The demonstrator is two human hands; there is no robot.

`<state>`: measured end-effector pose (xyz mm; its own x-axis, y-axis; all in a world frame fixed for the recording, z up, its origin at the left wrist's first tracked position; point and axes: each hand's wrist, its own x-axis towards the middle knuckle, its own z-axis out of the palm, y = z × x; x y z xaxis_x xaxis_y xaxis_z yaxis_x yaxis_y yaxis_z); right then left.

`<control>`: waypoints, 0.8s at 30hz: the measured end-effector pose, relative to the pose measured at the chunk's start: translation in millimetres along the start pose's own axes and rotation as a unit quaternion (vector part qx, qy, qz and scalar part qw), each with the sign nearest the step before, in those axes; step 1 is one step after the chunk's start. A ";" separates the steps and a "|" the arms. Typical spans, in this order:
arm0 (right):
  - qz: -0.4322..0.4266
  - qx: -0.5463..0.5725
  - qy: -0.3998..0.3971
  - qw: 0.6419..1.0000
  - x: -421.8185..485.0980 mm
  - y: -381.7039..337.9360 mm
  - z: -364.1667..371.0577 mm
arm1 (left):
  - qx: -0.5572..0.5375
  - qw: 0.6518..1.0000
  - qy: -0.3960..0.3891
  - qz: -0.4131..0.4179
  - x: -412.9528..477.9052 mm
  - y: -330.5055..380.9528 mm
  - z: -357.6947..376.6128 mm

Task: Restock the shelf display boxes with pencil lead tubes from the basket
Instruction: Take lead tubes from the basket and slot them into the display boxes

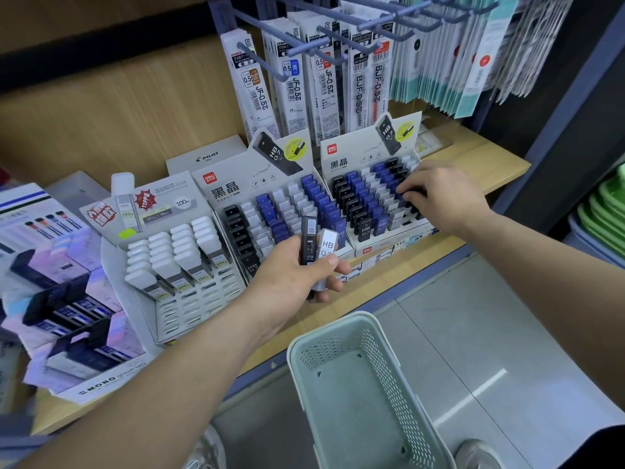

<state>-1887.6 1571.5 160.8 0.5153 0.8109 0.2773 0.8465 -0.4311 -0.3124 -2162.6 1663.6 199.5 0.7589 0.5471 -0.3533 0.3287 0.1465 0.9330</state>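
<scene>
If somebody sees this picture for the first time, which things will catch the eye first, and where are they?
First the left hand, at the centre, gripping two lead tubes, one black and one pale, before the middle display box. Then the right hand, reaching into the right display box with fingers bent onto its tubes. Below them, a pale green basket shows no tubes inside.

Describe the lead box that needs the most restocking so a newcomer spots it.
On the wooden shelf, under the hanging refill packs, three grey display boxes stand side by side. It is the left box. Only its tubes are all white, and its front rows are empty.
</scene>
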 end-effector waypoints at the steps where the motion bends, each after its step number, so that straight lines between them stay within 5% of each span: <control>1: 0.008 0.009 0.000 1.000 0.2 -1.2 -1.7 | 0.000 1.000 0.000 0.001 0.3 0.2 0.6; 6: 0.041 0.138 0.018 0.989 -12.0 -42.7 -25.5 | -0.002 1.000 -0.001 0.008 1.3 0.9 4.6; 10: 0.006 0.328 -0.087 0.941 -40.7 -101.1 -36.3 | -0.012 1.000 0.001 0.011 -0.3 2.5 7.2; 24: -0.025 0.417 -0.136 0.899 -43.4 -160.0 -19.6 | 0.055 0.998 -0.025 0.026 -27.6 1.0 -13.2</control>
<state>-2042.8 1597.5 216.5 0.3322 0.9364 0.1133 0.4153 -0.0373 -0.9089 -2190.7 1659.6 211.1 0.8020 0.5100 -0.3109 0.3464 0.0268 0.9377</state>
